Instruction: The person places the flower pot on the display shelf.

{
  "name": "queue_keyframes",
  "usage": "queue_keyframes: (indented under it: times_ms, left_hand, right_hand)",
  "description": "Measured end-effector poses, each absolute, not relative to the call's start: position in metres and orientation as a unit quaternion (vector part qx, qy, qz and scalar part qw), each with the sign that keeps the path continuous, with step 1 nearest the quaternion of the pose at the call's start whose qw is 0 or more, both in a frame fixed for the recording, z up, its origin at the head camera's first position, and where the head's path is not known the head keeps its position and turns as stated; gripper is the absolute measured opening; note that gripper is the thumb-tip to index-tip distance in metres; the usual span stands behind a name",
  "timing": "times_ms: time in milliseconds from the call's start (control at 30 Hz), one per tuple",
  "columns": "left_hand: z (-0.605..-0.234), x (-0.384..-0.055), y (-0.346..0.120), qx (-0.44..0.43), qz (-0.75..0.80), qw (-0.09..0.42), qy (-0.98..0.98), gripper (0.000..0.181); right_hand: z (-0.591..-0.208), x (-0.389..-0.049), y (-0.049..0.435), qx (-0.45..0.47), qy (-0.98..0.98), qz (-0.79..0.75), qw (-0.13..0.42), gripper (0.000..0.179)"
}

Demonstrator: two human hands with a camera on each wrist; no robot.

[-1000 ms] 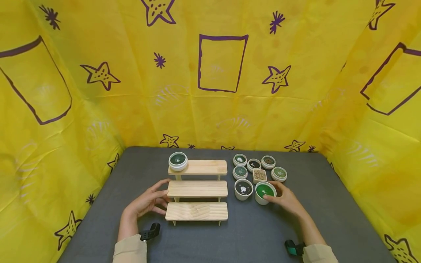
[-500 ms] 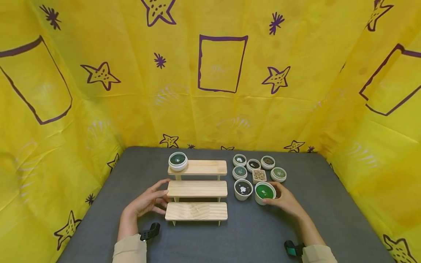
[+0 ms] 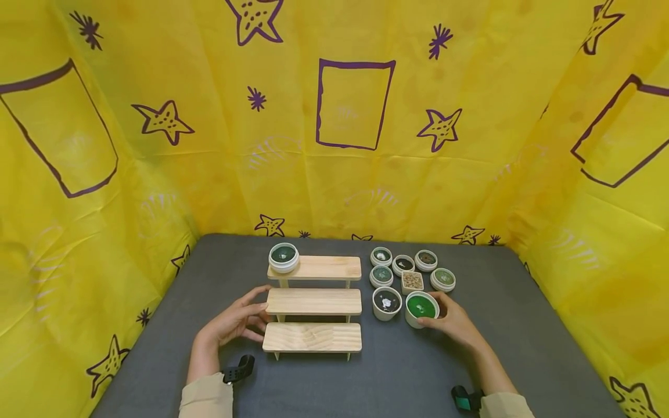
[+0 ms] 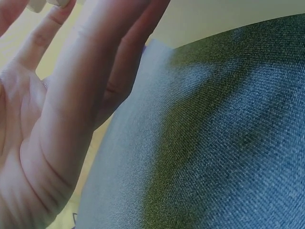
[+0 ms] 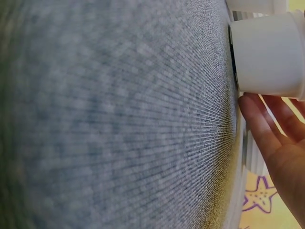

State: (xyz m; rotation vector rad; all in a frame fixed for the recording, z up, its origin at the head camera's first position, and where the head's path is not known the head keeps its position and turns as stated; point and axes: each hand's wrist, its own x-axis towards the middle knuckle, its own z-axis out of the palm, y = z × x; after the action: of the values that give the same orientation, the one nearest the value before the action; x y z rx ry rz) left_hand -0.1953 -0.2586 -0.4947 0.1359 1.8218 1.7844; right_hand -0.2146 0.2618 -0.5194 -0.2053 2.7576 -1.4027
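Note:
My left hand (image 3: 235, 319) is at the left end of a three-tier wooden stand (image 3: 313, 301), fingers spread and touching the middle shelf. In the left wrist view its long fingers (image 4: 78, 81) look nearly straight. On the top shelf's left end sits a white bowl (image 3: 284, 268) with a dark green surface. My right hand (image 3: 453, 319) holds a white cup (image 3: 416, 320) with a glossy green fill, thumb on the near side and fingers behind. Seen from the right wrist, the cup's plain side (image 5: 269, 55) stands close over the cloth, fingertips right beside its base.
Left of the held cup stands another white cup (image 3: 385, 314) with a dark fill. Behind them are several small round bowls (image 3: 381, 282) and a square dish (image 3: 412, 288) of beige bits. Grey cloth (image 3: 407, 377) covers the table; yellow printed fabric (image 3: 355, 174) hangs around it.
The right thumb has slid slightly lower on the green-filled cup, which has come a touch nearer. The left hand and the stand stay put; the head view has shifted slightly.

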Motion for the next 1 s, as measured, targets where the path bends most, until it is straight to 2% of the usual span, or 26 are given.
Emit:
queue_keyframes:
  times_ms: [1000]
  left_hand:
    - [-0.495, -0.197, -0.258, 0.047, 0.665, 0.289, 0.687, 0.073]
  right_hand:
    - [-0.494, -0.215, 0.259, -0.076, 0.911, -0.404, -0.026, 0.069]
